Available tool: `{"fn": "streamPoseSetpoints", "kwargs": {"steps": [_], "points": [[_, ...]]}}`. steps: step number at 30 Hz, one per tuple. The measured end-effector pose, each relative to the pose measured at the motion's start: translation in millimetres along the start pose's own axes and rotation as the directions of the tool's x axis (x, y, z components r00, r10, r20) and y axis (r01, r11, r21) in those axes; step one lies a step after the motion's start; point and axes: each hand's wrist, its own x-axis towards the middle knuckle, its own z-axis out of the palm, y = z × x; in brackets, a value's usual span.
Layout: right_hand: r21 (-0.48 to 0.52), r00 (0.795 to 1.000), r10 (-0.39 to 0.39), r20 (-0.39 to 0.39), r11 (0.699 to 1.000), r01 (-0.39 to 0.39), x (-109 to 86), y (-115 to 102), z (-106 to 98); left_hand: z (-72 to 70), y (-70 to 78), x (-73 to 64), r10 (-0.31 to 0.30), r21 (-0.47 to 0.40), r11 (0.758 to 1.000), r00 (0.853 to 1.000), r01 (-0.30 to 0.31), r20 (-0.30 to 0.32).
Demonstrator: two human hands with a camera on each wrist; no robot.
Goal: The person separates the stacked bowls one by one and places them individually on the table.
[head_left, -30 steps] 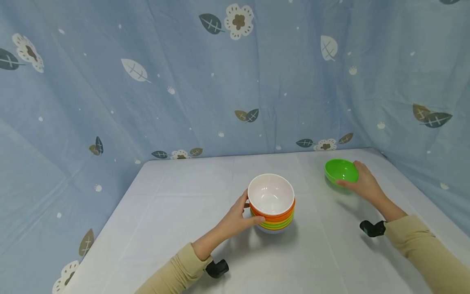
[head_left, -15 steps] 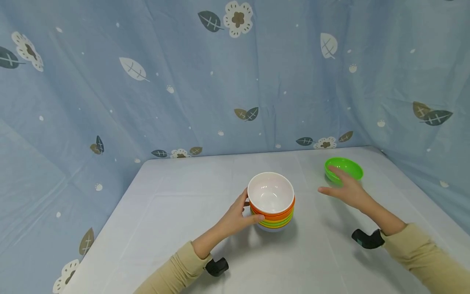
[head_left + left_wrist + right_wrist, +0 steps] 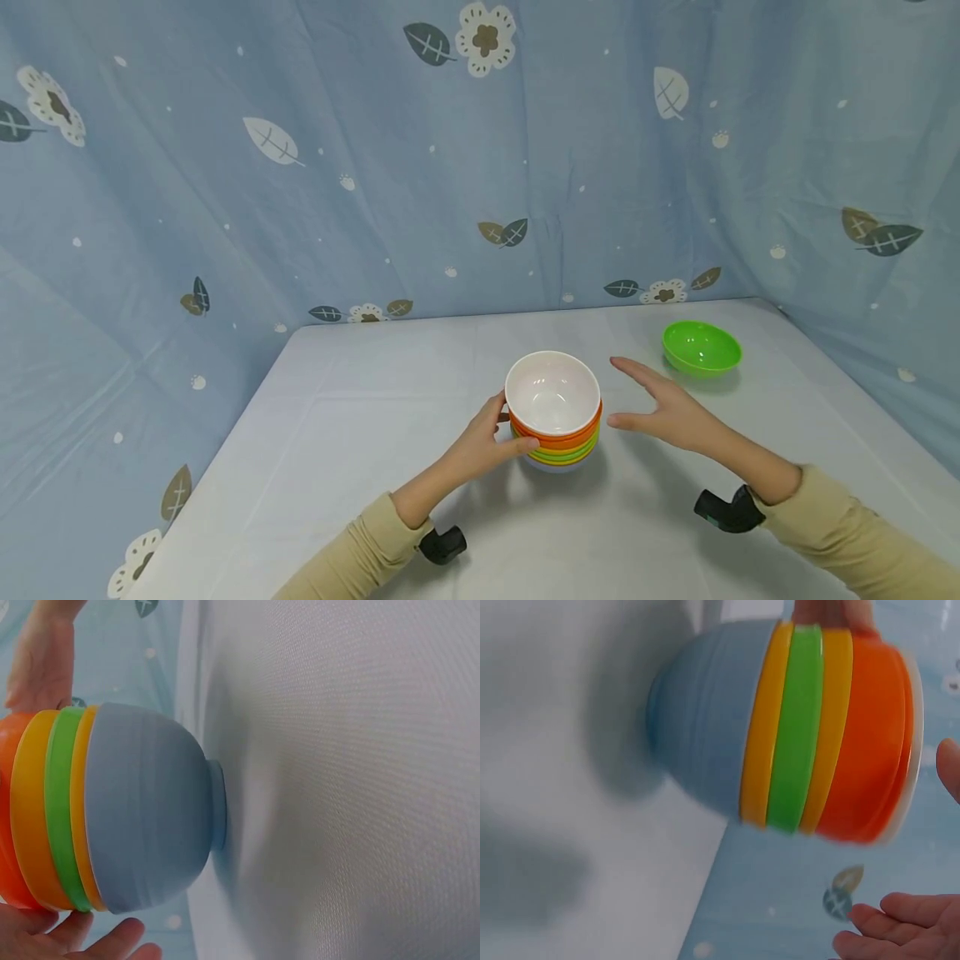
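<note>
In the head view a stack of nested bowls (image 3: 558, 454) stands mid-table, a white bowl (image 3: 553, 392) on top. A light blue bowl (image 3: 146, 810) forms the base, its foot at the tabletop. Between them show orange (image 3: 862, 742), yellow and green bands of other bowls. My left hand (image 3: 480, 450) grips the stack's left side, thumb in front and fingers round the far side. My right hand (image 3: 671, 412) hovers right of the stack with thumb and fingers spread, holding nothing. Behind it, a green bowl (image 3: 701, 348) sits alone at the back right.
A white cloth covers the table (image 3: 360, 467). Its far edge meets a blue curtain (image 3: 375, 167) printed with leaves and flowers, which also runs along both sides. A black wrist camera (image 3: 442, 546) sticks out beneath the left sleeve, another (image 3: 729, 510) beneath the right.
My right hand has let go of the green bowl's rim and moved left and nearer, up beside the stack. The green bowl stays at the back right; my left hand keeps its grip.
</note>
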Motion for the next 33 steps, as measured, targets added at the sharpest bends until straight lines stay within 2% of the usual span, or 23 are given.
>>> {"fn": "streamPoseSetpoints", "kwargs": {"steps": [8,16,26,33], "points": [[0.073,0.997,-0.076,0.019,0.995,0.074,2.7,-12.2,15.6,1.8,-2.4,0.9,-0.013,0.003,1.000,1.000,0.013,-0.001],[0.078,0.992,-0.126,0.001,0.989,0.126,5.4,-19.4,28.4,2.1,-3.3,0.0,-0.003,0.006,1.000,1.000,0.003,-0.004],[0.127,0.998,-0.051,-0.021,0.990,0.053,12.2,-29.4,44.5,1.3,-5.5,1.4,0.040,0.008,0.999,0.999,-0.040,0.006],[0.116,1.000,-0.002,-0.030,0.993,0.006,16.0,-34.2,50.3,2.1,-4.3,1.4,0.026,0.004,1.000,1.000,-0.026,-0.004]]}}
